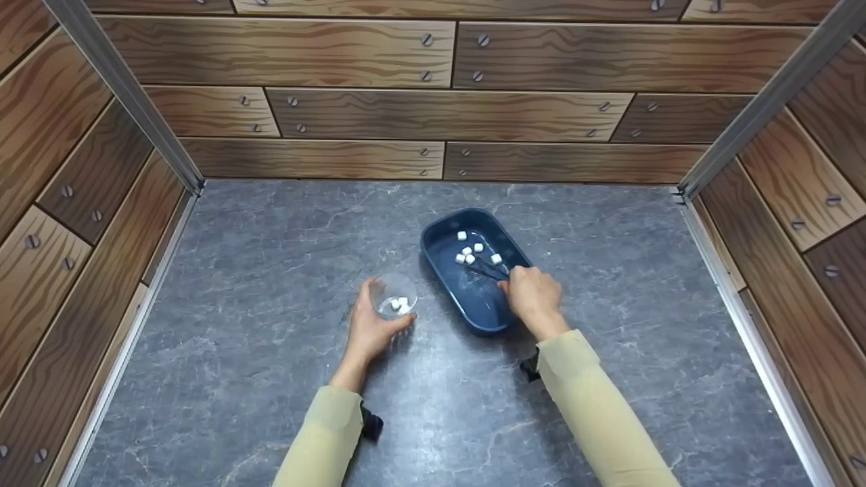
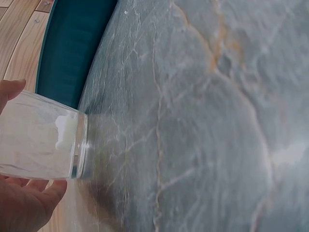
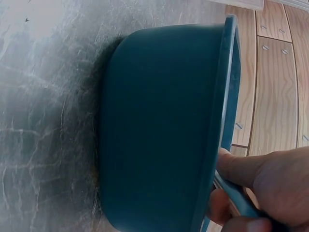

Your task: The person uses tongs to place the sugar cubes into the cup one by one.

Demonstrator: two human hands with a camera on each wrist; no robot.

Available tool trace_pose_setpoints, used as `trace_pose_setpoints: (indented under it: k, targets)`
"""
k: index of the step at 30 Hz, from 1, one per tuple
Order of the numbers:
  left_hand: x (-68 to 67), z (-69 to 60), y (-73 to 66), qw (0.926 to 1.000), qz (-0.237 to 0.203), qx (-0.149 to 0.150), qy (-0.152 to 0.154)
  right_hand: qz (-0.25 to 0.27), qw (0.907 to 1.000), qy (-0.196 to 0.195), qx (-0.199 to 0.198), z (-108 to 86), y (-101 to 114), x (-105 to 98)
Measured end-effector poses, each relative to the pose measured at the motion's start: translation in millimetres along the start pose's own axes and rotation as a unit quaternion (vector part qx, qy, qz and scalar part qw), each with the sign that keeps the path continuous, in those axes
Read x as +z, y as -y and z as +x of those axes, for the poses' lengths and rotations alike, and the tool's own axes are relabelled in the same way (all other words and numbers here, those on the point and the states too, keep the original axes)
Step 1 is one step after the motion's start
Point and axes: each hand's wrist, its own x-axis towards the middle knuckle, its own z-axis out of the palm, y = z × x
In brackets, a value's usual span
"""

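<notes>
My left hand (image 1: 372, 329) holds a clear cup (image 1: 391, 281) upright on the floor, thumb on one side and fingers on the other. A few small white cubes (image 1: 404, 303) lie at the cup's bottom. To its right is a deep blue tray (image 1: 479, 308), where several white cubes (image 1: 469, 259) are loosely grouped towards the far end. Over the tray's right rim, my right hand (image 1: 534, 296) grips dark tongs (image 1: 488, 272). Their two arms spread apart and point down at the cubes; whether the tips touch one is too small to tell.
Grey marbled floor (image 1: 270, 270) surrounds the cup and tray. Wood-patterned panels (image 1: 352, 111) stand at the back and both sides, with metal corner posts (image 1: 145, 111) between them. The tray's high wall (image 3: 159, 130) rises beside my right hand.
</notes>
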Motion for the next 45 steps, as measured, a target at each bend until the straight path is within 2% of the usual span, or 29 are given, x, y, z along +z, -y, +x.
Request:
trace_pose_setpoints:
  k: [11,22,35,45]
  targets:
    - [0.0,-0.1,-0.3,1.0000,0.007,0.003,-0.003,0.000,1.0000,-0.004,-0.001,3.9,-0.4,5.6]
    - [0.0,-0.9,0.3,0.9998,-0.013,-0.009,0.013,0.000,1.0000,0.001,0.003,6.0,-1.4,9.6]
    - [-0.5,-1.7,-0.6,0.9997,-0.019,-0.010,0.011,0.006,1.0000,-0.002,0.006,5.4,-1.0,9.1]
    - [-0.6,-0.8,-0.4,0.9999,-0.006,-0.011,0.010,0.003,0.9999,-0.014,0.006,3.6,0.3,8.9]
